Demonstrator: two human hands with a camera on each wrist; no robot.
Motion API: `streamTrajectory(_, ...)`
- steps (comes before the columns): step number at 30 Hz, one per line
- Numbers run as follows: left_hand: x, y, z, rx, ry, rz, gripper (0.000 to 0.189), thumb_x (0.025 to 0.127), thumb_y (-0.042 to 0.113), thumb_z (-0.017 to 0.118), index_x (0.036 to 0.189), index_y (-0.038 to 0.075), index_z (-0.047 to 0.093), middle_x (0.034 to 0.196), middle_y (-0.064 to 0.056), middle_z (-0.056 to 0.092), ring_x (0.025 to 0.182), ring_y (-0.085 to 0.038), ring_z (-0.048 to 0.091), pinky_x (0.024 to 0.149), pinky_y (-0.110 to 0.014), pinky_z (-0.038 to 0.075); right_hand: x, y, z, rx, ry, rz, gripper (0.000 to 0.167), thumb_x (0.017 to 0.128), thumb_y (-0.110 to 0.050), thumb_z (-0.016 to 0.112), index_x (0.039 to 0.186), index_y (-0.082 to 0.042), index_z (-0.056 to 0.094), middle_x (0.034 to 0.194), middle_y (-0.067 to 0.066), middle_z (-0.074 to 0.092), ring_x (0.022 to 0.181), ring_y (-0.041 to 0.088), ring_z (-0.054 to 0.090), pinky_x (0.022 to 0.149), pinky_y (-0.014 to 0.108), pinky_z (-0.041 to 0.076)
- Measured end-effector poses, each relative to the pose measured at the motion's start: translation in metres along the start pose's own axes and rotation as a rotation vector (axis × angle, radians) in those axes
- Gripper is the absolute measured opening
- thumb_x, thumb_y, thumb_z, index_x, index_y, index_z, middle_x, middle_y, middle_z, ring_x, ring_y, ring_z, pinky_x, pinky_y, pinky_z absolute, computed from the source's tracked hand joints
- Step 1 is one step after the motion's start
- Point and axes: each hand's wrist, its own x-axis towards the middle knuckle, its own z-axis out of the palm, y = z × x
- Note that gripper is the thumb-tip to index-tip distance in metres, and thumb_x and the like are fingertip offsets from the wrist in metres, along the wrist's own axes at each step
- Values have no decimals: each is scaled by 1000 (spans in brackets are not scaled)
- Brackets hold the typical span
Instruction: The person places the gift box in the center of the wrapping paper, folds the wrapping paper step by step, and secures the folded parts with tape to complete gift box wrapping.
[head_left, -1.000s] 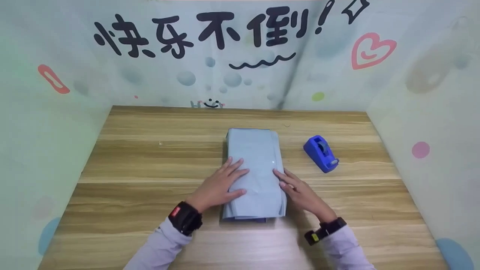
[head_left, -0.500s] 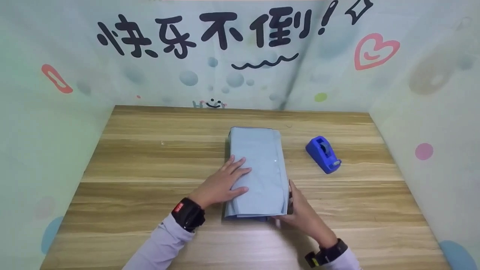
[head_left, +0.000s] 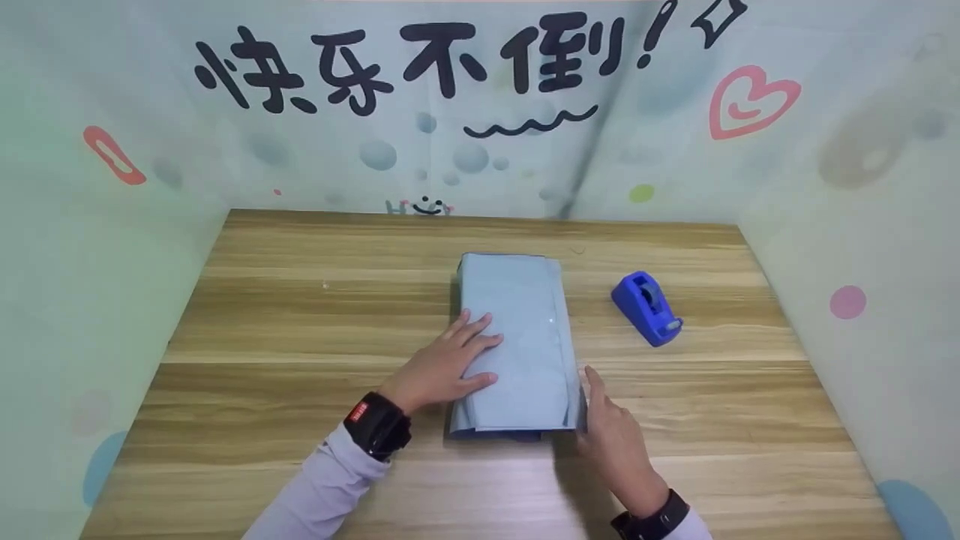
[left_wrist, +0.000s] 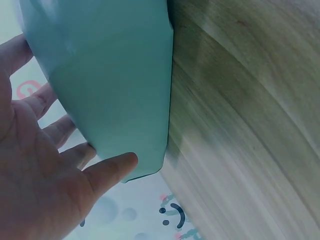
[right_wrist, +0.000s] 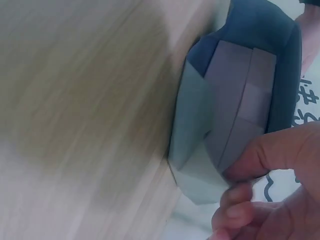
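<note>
A box wrapped in light blue paper (head_left: 525,367) lies lengthwise on the table. My left hand (head_left: 439,371) rests on its left side and top with spread, straight fingers; the left wrist view shows the thumb across the smooth paper side. At the near right corner, my right hand (head_left: 619,450) pinches the edge of the loose wrapping paper (right_wrist: 192,115), thumb inside the fold and curled fingers outside. In the right wrist view the near end of the wrapping gapes, showing the greyish-purple box end (right_wrist: 227,95) inside. Part of the right thumb is hidden in the head view.
A blue tape dispenser (head_left: 646,309) stands to the right of the wrapped box. The wood-grain table (head_left: 300,322) is bounded by a printed backdrop (head_left: 480,112) behind and on both sides.
My right hand has moved from the box's right side down to its near right corner, taking hold of the loose paper there. The left hand stays on the box.
</note>
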Motion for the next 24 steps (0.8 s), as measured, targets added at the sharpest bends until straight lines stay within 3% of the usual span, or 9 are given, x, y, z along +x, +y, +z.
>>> streamTrajectory(3, 0, 1, -1, -2, -5, -5, 58, 93, 41, 50, 141, 9, 39, 154, -15, 20, 142, -39, 9, 114, -50, 17, -1, 3, 1, -28, -5, 10, 57, 68, 2, 66, 120, 5, 43, 58, 16, 56, 47, 30, 53, 42, 43, 41)
streamTrajectory(6, 1, 3, -2, -6, -16, -17, 59, 93, 42, 50, 141, 10, 38, 154, -14, 19, 142, -39, 9, 114, -51, 18, 1, 6, 1, -76, -48, 35, 27, 72, -3, 65, 94, 3, 52, 56, 14, 55, 46, 31, 53, 40, 42, 40)
streamTrajectory(9, 1, 4, -4, 3, -31, -28, 59, 93, 43, 49, 142, 11, 37, 154, -13, 19, 142, -38, 8, 114, -51, 18, 3, 9, 0, -155, -105, 47, 15, 69, -2, 65, 72, -2, 50, 55, 14, 55, 46, 32, 53, 40, 43, 40)
streamTrajectory(13, 0, 5, -5, 17, -50, -44, 61, 93, 45, 49, 143, 12, 36, 155, -12, 18, 143, -37, 8, 114, -51, 17, 5, 12, -3, -227, -196, 47, 13, 69, -2, 65, 68, -2, 52, 58, 14, 58, 50, 33, 55, 43, 44, 43)
streamTrajectory(15, 1, 4, -5, 21, -59, -51, 63, 92, 46, 49, 144, 14, 35, 155, -11, 17, 143, -36, 7, 114, -50, 17, 6, 13, -8, -219, -285, 38, 13, 70, -2, 66, 70, -2, 53, 61, 14, 59, 53, 33, 57, 45, 44, 45)
streamTrajectory(18, 2, 4, -4, 31, -64, -50, 63, 92, 48, 49, 144, 14, 35, 155, -10, 16, 143, -36, 7, 115, -50, 16, 12, 17, -24, -89, -455, 20, 15, 72, -4, 66, 71, -5, 51, 62, 9, 56, 56, 27, 54, 47, 38, 44)
streamTrajectory(20, 2, 4, -3, 43, -64, -50, 64, 92, 48, 50, 144, 14, 35, 155, -10, 17, 143, -36, 7, 115, -49, 16, 19, 21, -36, 51, -512, -26, 15, 74, -1, 63, 74, -7, 49, 64, 5, 53, 58, 21, 51, 50, 33, 43)
streamTrajectory(22, 2, 4, -3, 49, -62, -53, 65, 91, 49, 51, 143, 14, 35, 155, -10, 17, 143, -36, 8, 115, -49, 16, 27, 23, -44, 173, -488, -82, 13, 79, 2, 57, 77, -8, 50, 67, 2, 51, 62, 16, 50, 53, 30, 43)
streamTrajectory(24, 3, 4, -4, 57, -66, -66, 66, 90, 50, 52, 144, 15, 35, 155, -10, 17, 143, -36, 8, 115, -49, 15, 37, 24, -45, 254, -398, -152, 12, 83, 7, 52, 85, -4, 53, 76, 4, 55, 70, 18, 55, 60, 31, 48)
